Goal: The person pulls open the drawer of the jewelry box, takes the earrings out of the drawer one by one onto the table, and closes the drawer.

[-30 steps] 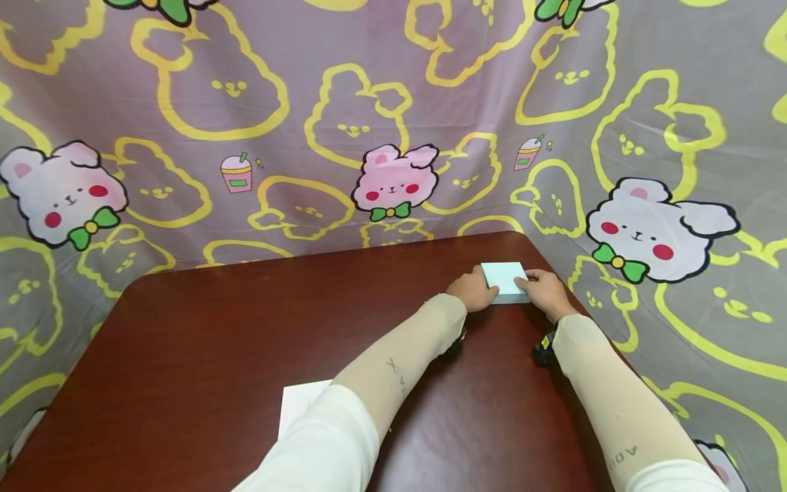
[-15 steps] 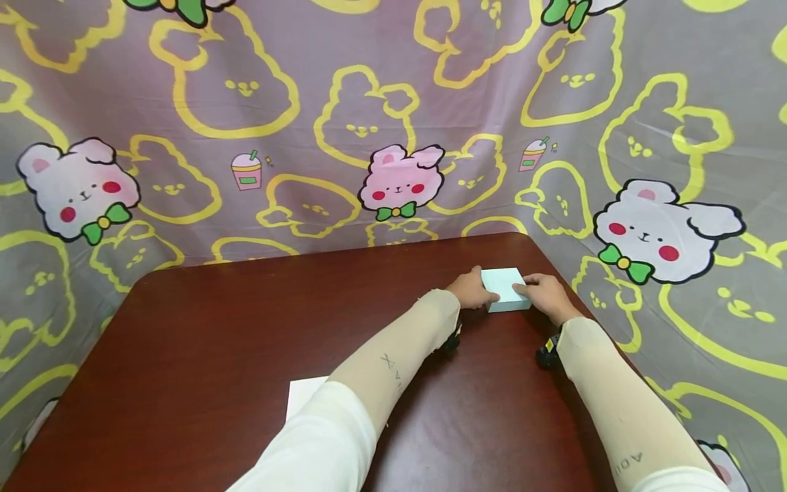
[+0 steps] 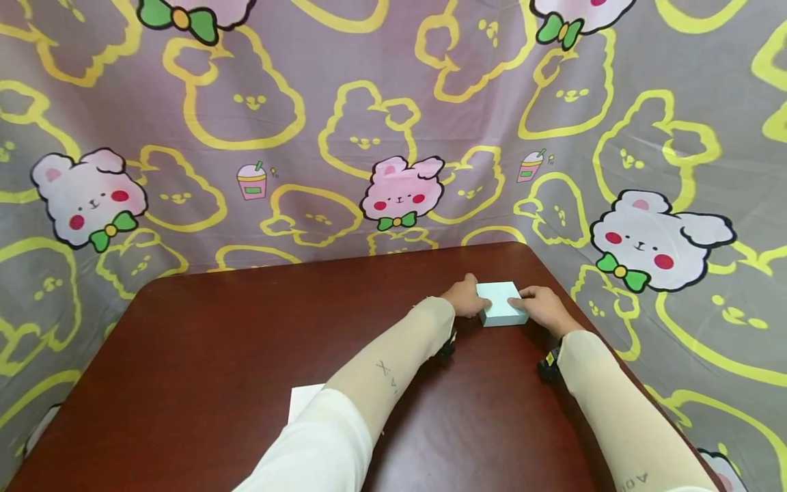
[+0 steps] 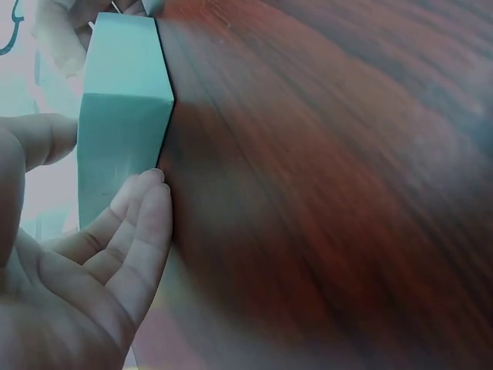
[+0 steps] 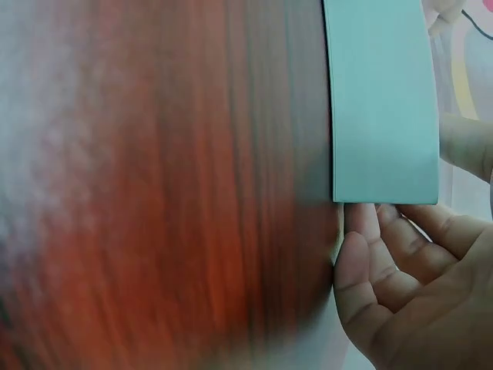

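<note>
A light blue, flat square box (image 3: 499,295) lies on the dark red-brown table at its far right, between both hands. My left hand (image 3: 464,298) holds its left side. In the left wrist view, the fingers (image 4: 146,220) bend against the box's side wall and the thumb lies over the top edge. My right hand (image 3: 546,309) grips the opposite side, thumb on the top face. In the right wrist view, curled fingers (image 5: 400,247) meet the box's end (image 5: 385,108) near the tabletop. The box's underside is hidden.
A white sheet (image 3: 301,400) lies on the table (image 3: 246,342), partly covered by the left sleeve. Patterned cloth (image 3: 393,123) hangs behind the table and along its right side. Each wrist carries a small black camera (image 3: 549,365).
The box has slid a little toward me along the table, with both hands staying on it. The head view has also shifted slightly.
</note>
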Tool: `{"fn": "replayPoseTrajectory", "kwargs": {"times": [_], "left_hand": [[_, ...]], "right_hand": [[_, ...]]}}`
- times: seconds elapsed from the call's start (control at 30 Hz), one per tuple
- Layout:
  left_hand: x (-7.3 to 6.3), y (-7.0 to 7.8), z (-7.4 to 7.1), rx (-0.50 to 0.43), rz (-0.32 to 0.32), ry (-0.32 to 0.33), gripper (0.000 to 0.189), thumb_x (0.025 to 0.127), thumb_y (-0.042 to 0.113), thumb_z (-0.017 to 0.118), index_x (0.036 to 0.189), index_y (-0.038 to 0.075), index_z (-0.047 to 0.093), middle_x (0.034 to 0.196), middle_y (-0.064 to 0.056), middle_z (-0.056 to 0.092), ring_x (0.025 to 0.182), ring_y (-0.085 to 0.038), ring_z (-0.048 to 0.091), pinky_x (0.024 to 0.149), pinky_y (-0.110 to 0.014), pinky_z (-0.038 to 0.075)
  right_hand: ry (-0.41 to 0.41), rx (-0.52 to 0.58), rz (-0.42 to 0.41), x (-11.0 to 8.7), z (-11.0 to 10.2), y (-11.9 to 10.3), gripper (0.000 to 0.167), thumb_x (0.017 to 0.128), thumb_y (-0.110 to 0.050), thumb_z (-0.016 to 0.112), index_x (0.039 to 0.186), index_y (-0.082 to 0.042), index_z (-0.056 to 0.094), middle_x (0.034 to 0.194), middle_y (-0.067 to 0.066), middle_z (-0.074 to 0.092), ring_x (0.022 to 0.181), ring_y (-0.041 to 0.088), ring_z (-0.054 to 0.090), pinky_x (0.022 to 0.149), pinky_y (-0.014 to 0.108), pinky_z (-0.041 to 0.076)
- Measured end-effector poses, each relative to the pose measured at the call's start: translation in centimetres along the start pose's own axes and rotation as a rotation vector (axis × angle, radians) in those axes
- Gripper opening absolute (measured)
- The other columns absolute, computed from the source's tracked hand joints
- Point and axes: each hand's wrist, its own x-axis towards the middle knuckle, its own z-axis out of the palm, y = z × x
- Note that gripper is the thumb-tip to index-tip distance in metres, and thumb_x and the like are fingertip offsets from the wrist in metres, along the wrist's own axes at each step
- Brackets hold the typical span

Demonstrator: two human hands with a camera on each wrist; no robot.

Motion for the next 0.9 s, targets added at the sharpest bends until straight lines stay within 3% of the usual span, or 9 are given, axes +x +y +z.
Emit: {"fn": "replayPoseTrajectory", "kwargs": {"times": [0.33,0.57,0.9], "left_hand": [[-1.1,-0.6,-0.7,0.043,0.047,-0.049,0.064,0.093,0.036,0.066,0.139,0.004,0.036,0.079,-0.003,0.061,0.065,-0.013,0.062,0.060,-0.026,0.049],[-1.8,-0.9,-1.8,0.003,0.044,-0.122,0.072,0.093,0.034,0.068,0.146,0.003,0.030,0.084,-0.003,0.060,0.070,-0.013,0.063,0.062,-0.025,0.051],[-2.5,-1.7,-2.5,0.072,0.062,-0.166,0.075,0.089,0.038,0.071,0.145,0.005,0.033,0.082,-0.003,0.063,0.068,-0.014,0.062,0.061,-0.025,0.050]], "right_hand": [[-0.016,-0.029,-0.004,-1.0,0.3,-0.7,0.067,0.092,-0.047,0.063,0.127,0.009,0.053,0.118,0.023,0.057,0.092,0.031,0.057,0.075,0.039,0.048],[-0.017,-0.040,-0.007,-1.4,0.6,-1.1,0.063,0.091,-0.048,0.065,0.121,0.007,0.058,0.110,0.018,0.059,0.092,0.029,0.054,0.072,0.035,0.046],[-0.066,-0.060,-0.036,-2.2,1.1,-1.5,0.062,0.088,-0.052,0.067,0.112,0.005,0.062,0.091,0.011,0.058,0.082,0.026,0.051,0.066,0.036,0.042]]}}
